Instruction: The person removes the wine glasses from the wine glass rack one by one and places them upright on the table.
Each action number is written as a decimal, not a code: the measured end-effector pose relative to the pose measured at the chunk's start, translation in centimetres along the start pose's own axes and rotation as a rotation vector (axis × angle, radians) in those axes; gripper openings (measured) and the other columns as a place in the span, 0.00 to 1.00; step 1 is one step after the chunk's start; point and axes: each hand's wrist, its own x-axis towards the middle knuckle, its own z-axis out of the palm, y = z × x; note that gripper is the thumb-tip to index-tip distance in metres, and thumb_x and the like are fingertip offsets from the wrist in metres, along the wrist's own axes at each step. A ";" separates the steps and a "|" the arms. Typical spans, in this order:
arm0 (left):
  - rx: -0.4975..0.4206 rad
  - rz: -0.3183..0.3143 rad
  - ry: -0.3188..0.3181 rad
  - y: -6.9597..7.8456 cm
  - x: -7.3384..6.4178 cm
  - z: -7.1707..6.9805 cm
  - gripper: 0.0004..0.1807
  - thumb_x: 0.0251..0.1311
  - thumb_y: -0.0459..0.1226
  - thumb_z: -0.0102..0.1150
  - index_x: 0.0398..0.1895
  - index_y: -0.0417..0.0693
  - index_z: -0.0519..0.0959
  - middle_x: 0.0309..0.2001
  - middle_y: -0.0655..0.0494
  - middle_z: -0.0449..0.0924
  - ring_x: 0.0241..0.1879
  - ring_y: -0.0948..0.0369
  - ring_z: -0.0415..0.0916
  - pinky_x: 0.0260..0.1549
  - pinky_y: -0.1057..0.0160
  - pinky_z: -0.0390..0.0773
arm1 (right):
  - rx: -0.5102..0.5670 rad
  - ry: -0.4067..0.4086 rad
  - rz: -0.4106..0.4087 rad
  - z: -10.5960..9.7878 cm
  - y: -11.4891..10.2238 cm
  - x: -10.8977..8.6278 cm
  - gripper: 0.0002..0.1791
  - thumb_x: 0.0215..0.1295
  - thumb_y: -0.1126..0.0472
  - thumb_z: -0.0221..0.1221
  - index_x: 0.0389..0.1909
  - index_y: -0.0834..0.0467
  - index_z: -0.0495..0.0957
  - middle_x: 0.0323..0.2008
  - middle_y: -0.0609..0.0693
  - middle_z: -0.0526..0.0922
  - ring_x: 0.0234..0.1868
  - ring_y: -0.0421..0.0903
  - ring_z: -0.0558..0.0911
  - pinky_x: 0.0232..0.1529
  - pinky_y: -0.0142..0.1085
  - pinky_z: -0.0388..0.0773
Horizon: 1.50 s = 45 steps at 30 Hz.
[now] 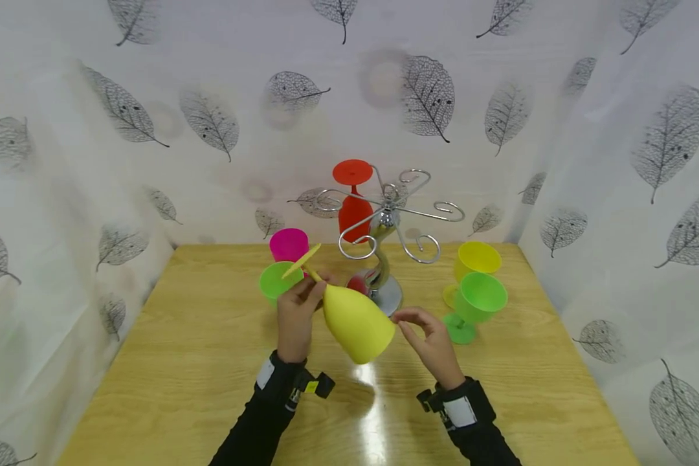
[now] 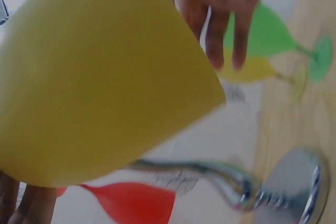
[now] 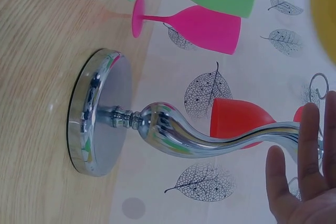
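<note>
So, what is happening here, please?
Someone holds a yellow goblet tilted, mouth downward: the left hand grips its stem, the right hand is at its rim. A red goblet hangs upside down on the metal rack. A pink goblet and a green goblet stand on the left, another yellow goblet and another green goblet on the right.

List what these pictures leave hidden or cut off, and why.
Head view: inside of the held yellow goblet, hidden by its wall.
Head view: foot of the left-side green goblet, hidden by the left hand.
Left wrist view: held yellow goblet's foot, cut off by left edge.
</note>
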 end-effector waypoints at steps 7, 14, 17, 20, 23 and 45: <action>-0.187 -0.320 -0.085 -0.2 -2.4 0.7 0.13 0.68 0.35 0.47 0.46 0.34 0.74 0.33 0.60 0.85 0.34 0.66 0.82 0.33 0.70 0.83 | 0.006 -0.023 -0.028 0.1 0.2 -0.1 0.10 0.62 0.71 0.57 0.44 0.64 0.79 0.40 0.60 0.83 0.45 0.33 0.79 0.52 0.26 0.75; -0.375 -0.547 -0.247 -1.3 -4.5 0.9 0.11 0.71 0.40 0.43 0.39 0.50 0.77 0.40 0.60 0.81 0.39 0.68 0.78 0.41 0.73 0.80 | 0.027 -0.129 -0.071 0.1 0.0 -0.3 0.17 0.60 0.73 0.57 0.51 0.61 0.76 0.48 0.56 0.80 0.51 0.36 0.77 0.55 0.32 0.74; -0.392 -0.588 -0.259 -1.7 -4.8 1.0 0.11 0.71 0.40 0.42 0.39 0.50 0.77 0.41 0.60 0.80 0.39 0.68 0.77 0.42 0.74 0.80 | 0.034 -0.158 -0.059 0.0 -0.1 -0.5 0.19 0.59 0.73 0.58 0.52 0.60 0.75 0.50 0.56 0.80 0.53 0.36 0.76 0.55 0.33 0.74; -0.406 -0.598 -0.231 -1.8 -4.9 1.2 0.11 0.71 0.40 0.43 0.39 0.49 0.77 0.43 0.59 0.79 0.41 0.68 0.77 0.44 0.73 0.79 | 0.056 -0.188 -0.057 0.0 -0.1 -0.6 0.23 0.56 0.72 0.62 0.54 0.60 0.74 0.51 0.57 0.79 0.54 0.37 0.76 0.56 0.35 0.74; -0.426 -0.604 -0.227 -2.0 -4.9 1.3 0.12 0.71 0.40 0.42 0.40 0.49 0.78 0.44 0.59 0.77 0.42 0.68 0.76 0.46 0.73 0.79 | 0.074 -0.224 -0.074 0.0 -0.3 -0.7 0.30 0.51 0.71 0.66 0.58 0.59 0.71 0.55 0.57 0.77 0.57 0.38 0.74 0.58 0.37 0.73; -0.666 -0.841 -0.207 -3.8 -5.3 1.5 0.18 0.74 0.38 0.34 0.35 0.49 0.77 0.34 0.62 0.83 0.37 0.70 0.81 0.41 0.75 0.80 | 0.204 -0.367 -0.247 1.2 -2.2 -0.5 0.57 0.40 0.78 0.69 0.70 0.66 0.45 0.71 0.49 0.60 0.69 0.38 0.63 0.69 0.28 0.60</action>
